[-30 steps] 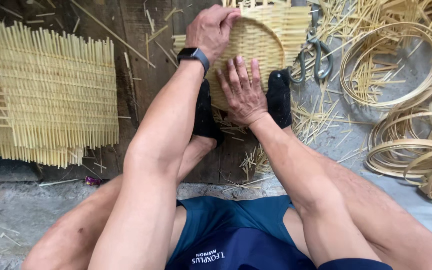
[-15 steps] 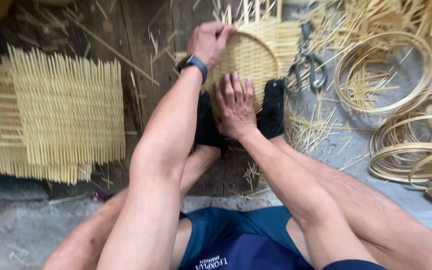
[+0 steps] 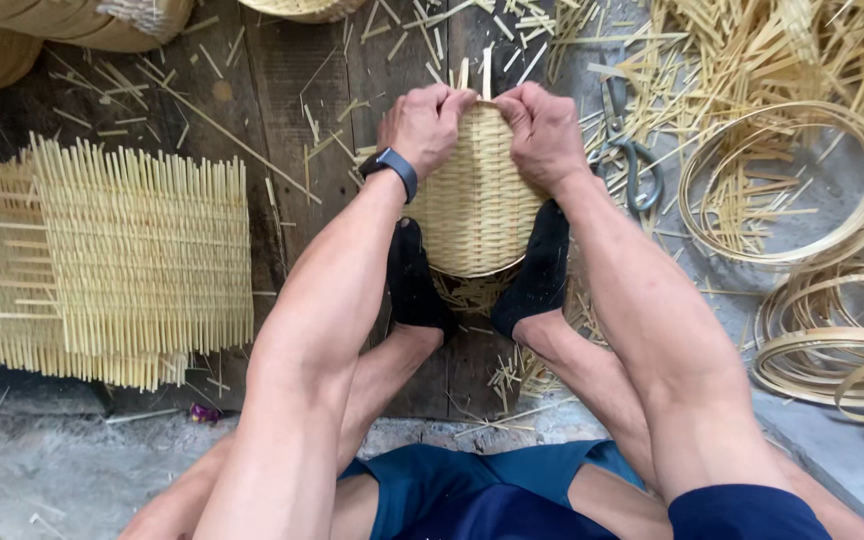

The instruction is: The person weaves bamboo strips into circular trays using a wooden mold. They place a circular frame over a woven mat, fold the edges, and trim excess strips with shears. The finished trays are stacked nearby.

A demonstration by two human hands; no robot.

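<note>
Overhead, both hands gripped the far rim of a woven bamboo basket [image 3: 474, 200]: left hand [image 3: 422, 125] and right hand [image 3: 544, 130] closed on it, seemingly pinching upright splints. Two black-socked feet [image 3: 417, 280] braced the basket against the wooden floor [image 3: 292, 80].

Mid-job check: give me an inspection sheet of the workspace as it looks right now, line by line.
Surface: dark wooden boards, strewn with cut strips.
Job's things: a half-woven basket held between two feet in black socks, loose strip ends standing up at its far edge.
Clutter: stacked woven mats at left; bamboo hoops and a heap of loose strips at right; scissors beside the basket.
Grips: left hand and right hand both closed on the basket's far edge; a dark wristwatch on the left wrist.
Cables: nothing seen.
Surroundings: grey concrete floor; more baskets at top left.
</note>
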